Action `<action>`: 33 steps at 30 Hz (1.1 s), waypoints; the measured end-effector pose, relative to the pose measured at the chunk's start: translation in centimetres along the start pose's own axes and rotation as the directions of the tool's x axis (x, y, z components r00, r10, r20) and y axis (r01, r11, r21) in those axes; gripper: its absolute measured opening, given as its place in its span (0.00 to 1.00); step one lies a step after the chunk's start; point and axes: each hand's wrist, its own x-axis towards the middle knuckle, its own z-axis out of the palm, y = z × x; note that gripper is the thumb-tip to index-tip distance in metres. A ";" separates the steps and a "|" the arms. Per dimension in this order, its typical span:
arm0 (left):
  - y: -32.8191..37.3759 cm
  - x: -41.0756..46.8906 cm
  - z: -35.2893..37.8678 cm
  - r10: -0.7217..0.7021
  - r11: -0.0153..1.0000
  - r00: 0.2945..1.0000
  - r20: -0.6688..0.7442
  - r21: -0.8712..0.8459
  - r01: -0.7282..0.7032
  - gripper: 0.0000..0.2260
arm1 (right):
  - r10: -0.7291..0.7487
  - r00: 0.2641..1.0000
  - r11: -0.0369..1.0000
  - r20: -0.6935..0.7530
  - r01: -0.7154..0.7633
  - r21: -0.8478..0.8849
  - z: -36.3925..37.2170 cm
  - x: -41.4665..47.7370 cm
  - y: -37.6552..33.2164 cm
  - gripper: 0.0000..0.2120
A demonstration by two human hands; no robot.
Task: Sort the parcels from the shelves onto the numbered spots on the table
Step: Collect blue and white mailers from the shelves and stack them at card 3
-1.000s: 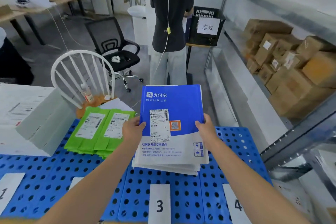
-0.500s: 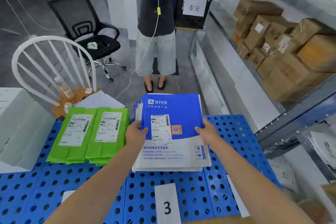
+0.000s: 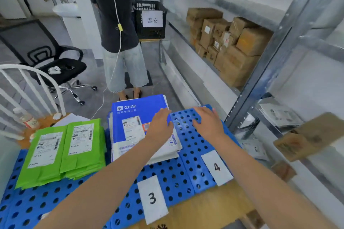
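2 hands, both empty. The left hand (image 3: pixel 161 126) lies palm down with straight fingers over the right edge of the blue-and-white parcel (image 3: pixel 134 117); whether it touches the parcel or hangs just above it cannot be told. The right hand (image 3: pixel 208 122) is spread flat, palm down, above the bare blue table (image 3: pixel 186 174) behind label 4 (image 3: pixel 216 167), gripping nothing. The hands are near each other but apart.

The parcel tops a stack of flat mailers on the table behind label 3 (image 3: pixel 151 198), slightly askew, printed side and shipping sticker up. Just beside it on the left lie the green parcels (image 3: pixel 63 150). No parcel shows on spot 4.

Judged from this, placing the blue parcel on spot 3 is as good as done, and the step in hand is the turn to the shelves (image 3: pixel 273 61) on the right. The next move calls for a reach past the metal upright, where grey mailers (image 3: pixel 279 115) lie on a lower shelf and brown cartons (image 3: pixel 236 48) are stacked further back. The person would need to read a parcel's sticker to match it to a numbered spot. The skewed top parcel may want a nudge first.
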 end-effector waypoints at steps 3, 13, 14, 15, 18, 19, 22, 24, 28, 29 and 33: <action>5.4 -1.2 4.4 0.161 0.971 0.984 0.082 0.163 -0.173 0.24 | 0.069 0.995 0.996 -0.066 -0.072 -0.045 -4.0 -5.7 5.0 0.27; 20.5 -15.6 18.6 0.496 0.691 0.752 0.434 0.327 -0.645 0.24 | 0.358 0.927 0.932 -0.112 -0.362 -0.011 -8.5 -28.8 18.9 0.26; 21.3 -17.0 20.2 0.509 0.678 0.729 0.457 0.308 -0.667 0.24 | 0.391 0.915 0.920 -0.103 -0.392 0.005 -8.3 -30.9 20.1 0.26; 21.9 -18.2 21.8 0.522 0.665 0.709 0.473 0.295 -0.686 0.24 | 0.423 0.902 0.906 -0.090 -0.423 0.019 -8.2 -32.9 21.2 0.26; 23.3 -21.2 26.2 0.530 0.628 0.655 0.538 0.270 -0.730 0.26 | 0.501 0.865 0.865 -0.042 -0.498 0.055 -7.5 -38.3 24.2 0.26; 23.8 -22.1 27.5 0.519 0.623 0.634 0.573 0.254 -0.740 0.25 | 0.529 0.848 0.848 -0.023 -0.527 0.064 -7.1 -39.8 25.1 0.26; 24.5 -24.0 31.1 0.491 0.609 0.585 0.646 0.226 -0.760 0.25 | 0.594 0.804 0.802 0.001 -0.593 0.080 -5.4 -43.0 27.8 0.26; 24.2 -24.2 34.0 0.475 0.586 0.573 0.668 0.246 -0.772 0.25 | 0.606 0.795 0.791 0.032 -0.606 0.086 -3.8 -43.9 29.5 0.28; 22.0 -23.7 40.4 0.423 0.571 0.556 0.716 0.266 -0.777 0.22 | 0.617 0.778 0.774 0.116 -0.627 0.085 0.7 -44.6 32.7 0.28; 21.4 -23.3 41.9 0.409 0.573 0.552 0.726 0.267 -0.775 0.21 | 0.623 0.771 0.766 0.133 -0.636 0.095 2.1 -44.6 33.5 0.29; 18.1 -22.3 48.2 0.328 0.601 0.534 0.779 0.263 -0.754 0.23 | 0.632 0.740 0.739 0.231 -0.665 0.107 7.7 -44.2 36.1 0.28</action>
